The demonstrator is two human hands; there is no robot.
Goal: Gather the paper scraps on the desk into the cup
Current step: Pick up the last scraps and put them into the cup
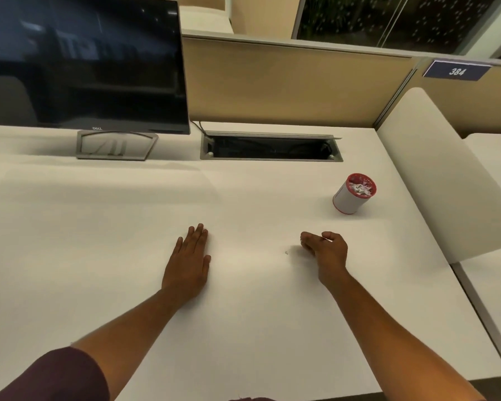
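A white cup (pixel 352 195) with a red rim and red base stands upright on the white desk (pixel 99 227), at the right, with several paper scraps (pixel 360 189) inside it. One tiny scrap (pixel 286 252) lies on the desk just left of my right hand (pixel 329 253). That hand hovers with its fingers loosely curled toward the scrap and holds nothing that I can see. My left hand (pixel 190 263) lies flat on the desk, palm down, fingers straight, well left of the scrap.
A dark monitor (pixel 84 62) on a grey stand fills the back left. An open cable hatch (pixel 271 147) is set into the desk behind the hands. A tan partition (pixel 287 82) runs along the back, and a white side divider (pixel 434 175) rises right of the cup.
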